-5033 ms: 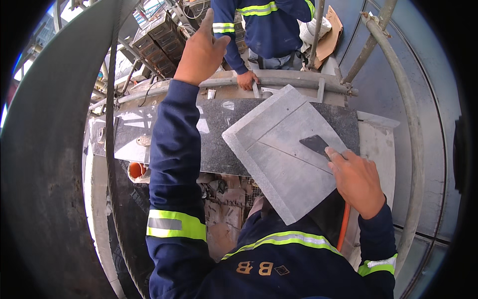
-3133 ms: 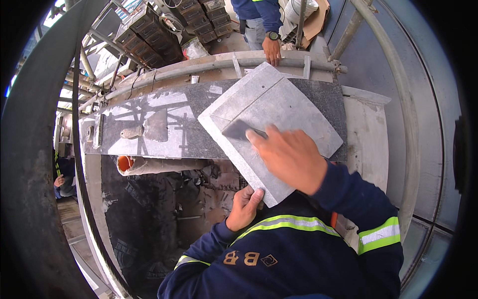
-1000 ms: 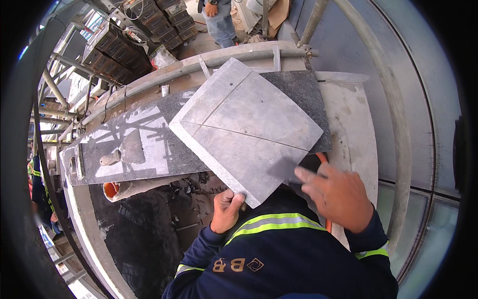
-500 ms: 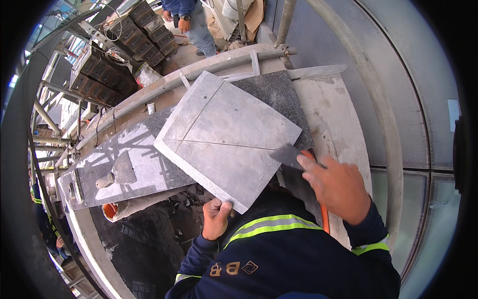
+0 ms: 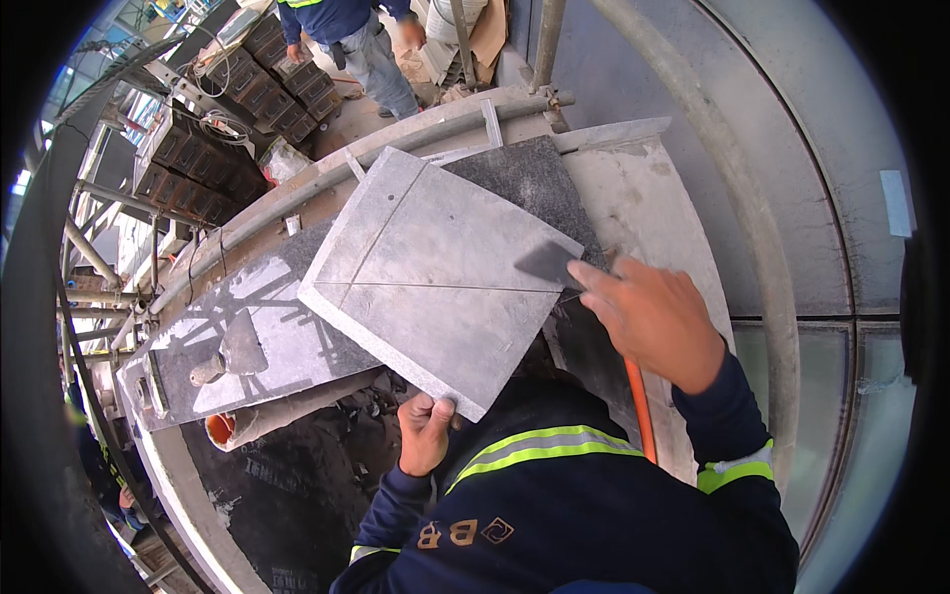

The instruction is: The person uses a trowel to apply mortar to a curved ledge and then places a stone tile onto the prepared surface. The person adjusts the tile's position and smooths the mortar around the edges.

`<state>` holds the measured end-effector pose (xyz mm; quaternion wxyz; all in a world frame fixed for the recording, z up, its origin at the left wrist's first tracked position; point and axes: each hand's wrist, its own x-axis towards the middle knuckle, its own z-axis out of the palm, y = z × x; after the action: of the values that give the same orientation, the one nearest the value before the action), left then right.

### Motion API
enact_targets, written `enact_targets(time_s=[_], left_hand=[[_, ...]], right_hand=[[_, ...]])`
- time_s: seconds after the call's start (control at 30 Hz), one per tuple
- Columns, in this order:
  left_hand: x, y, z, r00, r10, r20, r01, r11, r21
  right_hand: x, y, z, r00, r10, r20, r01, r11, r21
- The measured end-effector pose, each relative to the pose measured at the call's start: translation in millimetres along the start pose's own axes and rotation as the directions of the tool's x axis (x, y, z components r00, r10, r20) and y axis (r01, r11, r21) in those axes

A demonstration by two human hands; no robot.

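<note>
A grey stone slab (image 5: 435, 272) with scored lines lies tilted over a dark stone ledge (image 5: 247, 346), its near corner resting against my chest. My left hand (image 5: 427, 432) grips the slab's lower edge from below. My right hand (image 5: 653, 319) holds a small flat scraper blade (image 5: 550, 262) pressed to the slab's right corner.
A trowel (image 5: 230, 352) lies on the dark ledge to the left. An orange-tipped tube (image 5: 230, 428) sits under the ledge. Curved metal scaffold rails (image 5: 762, 257) run at right and along the back. Another person (image 5: 346, 40) stands beyond by stacked dark crates (image 5: 228, 109).
The slab has stayed propped on my left hand while my right hand moved the scraper from the slab's middle down to its lower right edge, then up to the right corner.
</note>
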<state>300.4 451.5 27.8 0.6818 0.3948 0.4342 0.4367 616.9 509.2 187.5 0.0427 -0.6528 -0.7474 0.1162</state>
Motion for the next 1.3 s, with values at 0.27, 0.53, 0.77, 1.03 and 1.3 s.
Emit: enact_targets(time_s=[0.27, 0.53, 0.77, 1.03, 1.3], left_hand=[[-1, -9, 1, 1.000, 0.020, -0.008, -0.021, 0.999, -0.025], [1, -10, -4, 0.999, 0.033, 0.009, -0.033, 0.999, 0.013], [-1, 0, -2, 1.000, 0.011, 0.010, -0.012, 0.999, 0.040], [0, -4, -1, 1.000, 0.009, 0.001, -0.009, 1.000, 0.015], [2, -5, -2, 1.000, 0.008, -0.004, -0.008, 1.000, 0.016]], right_hand=[[36, 5, 22, 0.971, -0.105, -0.215, 0.106, 0.994, -0.009], [39, -7, 24, 0.982, -0.080, -0.170, 0.086, 0.996, 0.028], [-1, -4, -5, 0.994, -0.062, 0.087, 0.062, 0.998, 0.002], [28, -18, -4, 0.983, -0.178, 0.040, 0.179, 0.984, -0.005], [29, -21, 9, 0.937, -0.348, 0.026, 0.346, 0.936, 0.071]])
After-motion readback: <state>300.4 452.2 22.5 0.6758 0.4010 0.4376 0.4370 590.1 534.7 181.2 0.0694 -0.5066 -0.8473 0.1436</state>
